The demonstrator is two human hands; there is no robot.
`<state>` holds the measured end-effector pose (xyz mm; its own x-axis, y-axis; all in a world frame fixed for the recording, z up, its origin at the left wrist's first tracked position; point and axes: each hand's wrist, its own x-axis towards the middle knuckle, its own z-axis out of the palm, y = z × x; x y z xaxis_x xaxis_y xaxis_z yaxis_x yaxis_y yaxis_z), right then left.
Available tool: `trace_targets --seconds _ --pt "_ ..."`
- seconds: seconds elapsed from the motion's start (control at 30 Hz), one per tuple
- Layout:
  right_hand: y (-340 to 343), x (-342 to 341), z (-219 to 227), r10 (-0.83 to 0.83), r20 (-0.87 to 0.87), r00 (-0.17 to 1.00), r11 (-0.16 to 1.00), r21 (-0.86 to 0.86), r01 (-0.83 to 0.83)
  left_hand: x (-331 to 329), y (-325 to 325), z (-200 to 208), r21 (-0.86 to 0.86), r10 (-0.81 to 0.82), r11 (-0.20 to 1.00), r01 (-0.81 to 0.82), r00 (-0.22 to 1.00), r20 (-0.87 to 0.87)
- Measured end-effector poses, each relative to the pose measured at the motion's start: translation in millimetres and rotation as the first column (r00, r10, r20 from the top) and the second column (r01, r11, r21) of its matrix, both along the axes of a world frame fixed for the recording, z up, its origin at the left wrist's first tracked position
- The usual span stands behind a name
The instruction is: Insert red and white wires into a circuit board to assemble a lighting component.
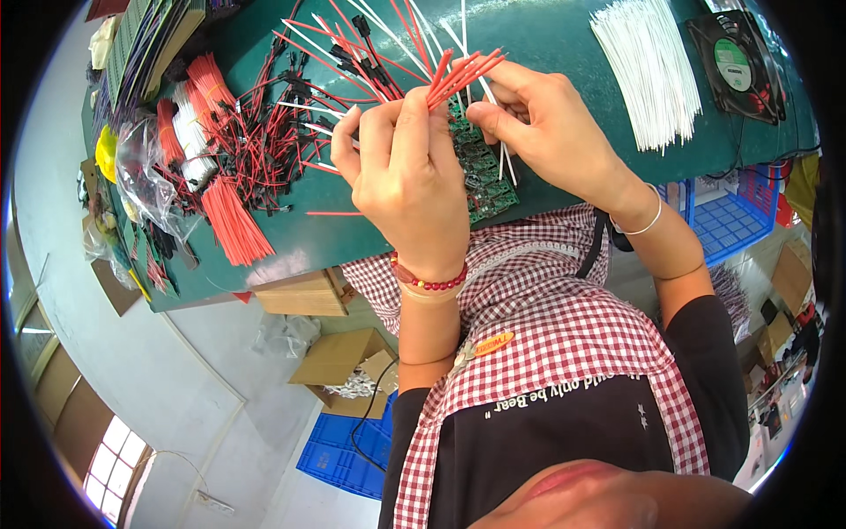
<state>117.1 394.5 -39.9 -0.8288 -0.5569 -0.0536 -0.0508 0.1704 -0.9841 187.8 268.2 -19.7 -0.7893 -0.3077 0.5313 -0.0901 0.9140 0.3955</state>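
Pinching red wires (461,77) in our left hand (401,167), our right hand (546,123) curled by white wires (501,166), its fingers' hold unclear.

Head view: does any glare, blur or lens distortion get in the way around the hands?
Head view: the left hand and right hand look fairly sharp, with no glare over them; head view: a pale glare patch lies on the green table near its lower-left edge; head view: fisheye bends the table's edge, and the window looks blown out.
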Motion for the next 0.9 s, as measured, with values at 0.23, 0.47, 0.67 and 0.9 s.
trace_targets --seconds 0.23,0.47,0.67,0.9 --pt "0.5 -0.6 0.4 0.032 0.018 0.999 0.999 0.028 -0.032 1.6 -2.2 2.0 0.001 -0.013 1.0 0.013 1.0 0.025" --pt "0.9 -1.1 0.7 0.04 0.019 0.999 0.999 0.03 -0.04 1.0 -2.9 2.4 -0.006 -0.01 1.0 0.01 0.999 0.033" --pt "3.3 -2.1 -1.9 0.051 0.002 0.999 0.998 0.041 -0.051 -0.3 -3.0 1.3 0.017 -0.011 1.0 0.011 1.0 0.012" --pt "2.5 -1.9 1.0 0.031 0.023 0.999 0.999 0.028 -0.032 -0.4 -3.2 1.4 0.017 -0.003 1.0 0.003 1.0 0.021"
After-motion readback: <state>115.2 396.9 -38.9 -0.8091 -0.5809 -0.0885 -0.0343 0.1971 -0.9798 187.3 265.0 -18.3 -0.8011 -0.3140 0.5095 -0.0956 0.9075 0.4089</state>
